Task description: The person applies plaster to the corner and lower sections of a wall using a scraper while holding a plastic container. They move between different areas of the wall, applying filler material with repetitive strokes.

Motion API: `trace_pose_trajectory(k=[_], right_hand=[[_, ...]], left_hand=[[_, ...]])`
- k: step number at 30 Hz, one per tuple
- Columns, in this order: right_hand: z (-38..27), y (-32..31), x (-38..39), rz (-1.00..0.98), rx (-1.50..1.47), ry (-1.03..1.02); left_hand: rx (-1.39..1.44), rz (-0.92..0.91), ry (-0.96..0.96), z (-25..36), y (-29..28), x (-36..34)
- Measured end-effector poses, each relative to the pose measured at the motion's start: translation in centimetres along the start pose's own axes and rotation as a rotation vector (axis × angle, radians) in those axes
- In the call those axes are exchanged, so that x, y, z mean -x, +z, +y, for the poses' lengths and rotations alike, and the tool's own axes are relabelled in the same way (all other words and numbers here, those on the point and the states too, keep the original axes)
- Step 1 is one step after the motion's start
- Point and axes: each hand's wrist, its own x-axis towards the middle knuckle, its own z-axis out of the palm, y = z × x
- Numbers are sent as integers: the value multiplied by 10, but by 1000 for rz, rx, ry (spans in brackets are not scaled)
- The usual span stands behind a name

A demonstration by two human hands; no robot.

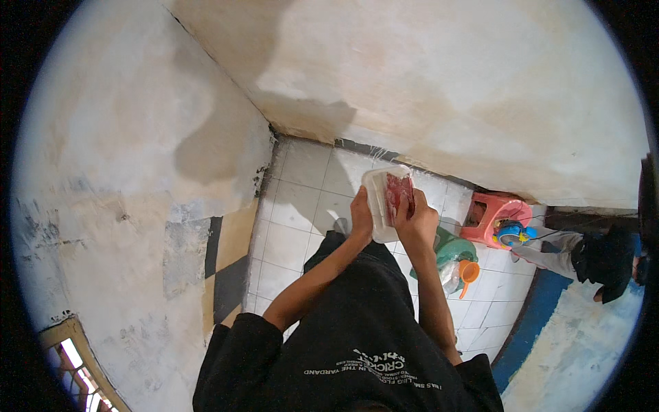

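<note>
In front of my body, above the tiled floor, I hold a whitish plastic tub [376, 206] with rounded corners. My left hand [361, 216] is closed round its left side. On the right of the tub, my right hand [417, 221] grips a flat red block [396, 191] smeared with white. Whether the block is a sponge or a scraper I cannot tell. It overlaps the tub's opening, and what lies under it is hidden.
Wall meets floor [305, 206] just ahead, with a patchy pale wall [439, 89]. To the right stand a pink plastic stool [486, 218], a blue round device [509, 233], a green container [449, 246] and an orange dipper [469, 272]. A person [605, 261] is at the far right.
</note>
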Motion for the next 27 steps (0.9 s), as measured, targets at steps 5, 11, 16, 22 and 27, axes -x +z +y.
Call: trace_pose_trajectory(k=[5,11,16,22,27], right_hand=[[19,24,-7,-38,-40,-156],[-14,28,-19,-57,-97,-116],[-41,53,-15,-133,-162,-147],[-94,108,-13,-101,-174,-146],[-128,164,-13,-142,-100,-178]], left_hand=[[33,-57,75,9,-6,-4],[82,-52,103,27,-28,-16],[-13,13,40,54,-50,-23],[-33,-16,71,89,-115,-49],[30,16,61,137,-142,-56]])
